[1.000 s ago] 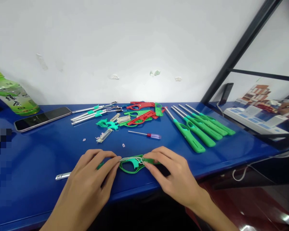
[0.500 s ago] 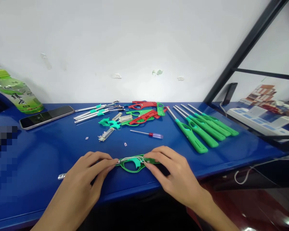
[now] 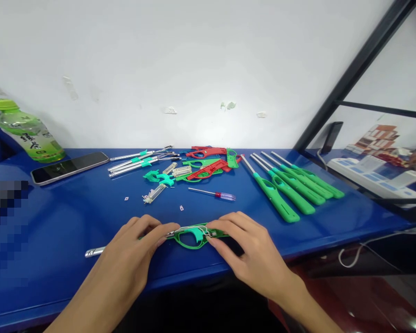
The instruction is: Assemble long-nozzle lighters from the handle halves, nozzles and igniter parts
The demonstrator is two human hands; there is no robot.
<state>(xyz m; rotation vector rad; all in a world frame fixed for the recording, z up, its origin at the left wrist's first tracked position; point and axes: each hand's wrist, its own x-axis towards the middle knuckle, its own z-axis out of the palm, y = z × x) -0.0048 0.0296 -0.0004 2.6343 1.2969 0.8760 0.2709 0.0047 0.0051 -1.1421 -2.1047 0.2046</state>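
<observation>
Between my hands lies an opened green lighter [image 3: 190,246] with a long metal tube [image 3: 94,252] reaching out to the left. A teal trigger [image 3: 195,234] sits in its handle loop, and a white wire [image 3: 189,227] runs along the upper edge. My left hand [image 3: 133,252] is closed on the neck of the lighter, where the tube joins the handle; the palm hides part of the tube. With thumb and fingers, my right hand [image 3: 251,247] grips the lighter's handle and the wire end just right of the trigger. The handle's far end is partly covered by those fingers.
Several assembled green lighters [image 3: 279,199] lie at the right. Behind my hands are a screwdriver [image 3: 223,196], red casing halves [image 3: 208,170], metal tubes [image 3: 131,167] and a clear fuel tank [image 3: 155,193]. A phone [image 3: 71,167] and bottle [image 3: 33,138] stand left; a black frame [image 3: 353,69] rises right.
My left fingers have shifted slightly right along the lighter's neck, and more of the metal tube shows at the left. My right hand has barely moved. The view has shifted a little.
</observation>
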